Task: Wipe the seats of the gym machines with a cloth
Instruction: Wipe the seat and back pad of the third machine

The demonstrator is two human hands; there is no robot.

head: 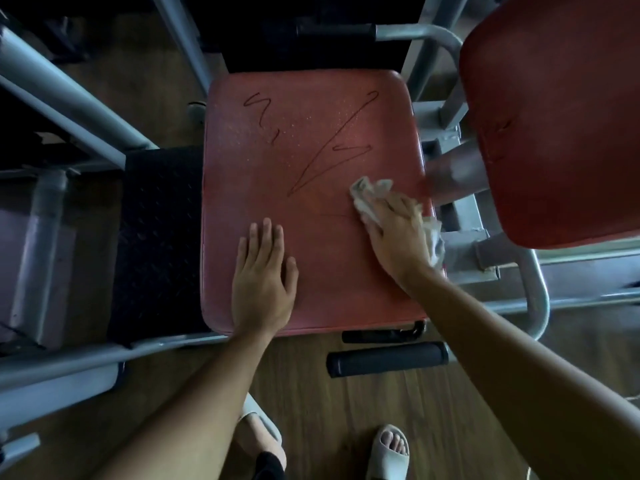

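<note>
On the red seat (311, 161), the right hand (398, 240) presses a crumpled cloth (372, 194) near the right edge, fingers curled into it; the left hand (263, 275) lies flat, fingers together.

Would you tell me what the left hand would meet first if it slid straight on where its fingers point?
The left hand would likely first cross the zigzag scribble on the red seat; nothing solid before it.

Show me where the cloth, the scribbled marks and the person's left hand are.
cloth (372, 194): head view, on the crumpled part sticking out past the fingers.
scribbled marks (332, 143): head view, on the long diagonal stroke.
left hand (263, 282): head view, on the back of the hand.
</note>
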